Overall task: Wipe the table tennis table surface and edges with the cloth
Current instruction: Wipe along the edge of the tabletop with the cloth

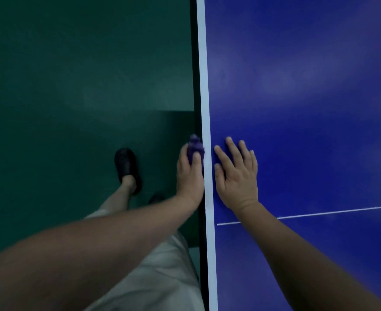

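Note:
The blue table tennis table (297, 86) fills the right half of the view, its white border line (204, 86) running top to bottom along the left edge. My left hand (189, 173) grips a bunched purple cloth (195, 145) against the side edge of the table, just outside the white line. My right hand (236, 171) lies flat on the blue top just inside that line, fingers spread and straight. A thin white line (319, 213) crosses the surface near my right wrist.
Dark green floor (84, 75) lies left of the table. My legs in light shorts and a black shoe (128, 168) stand on it beside the table edge. Faint hazy smears show on the blue surface to the right.

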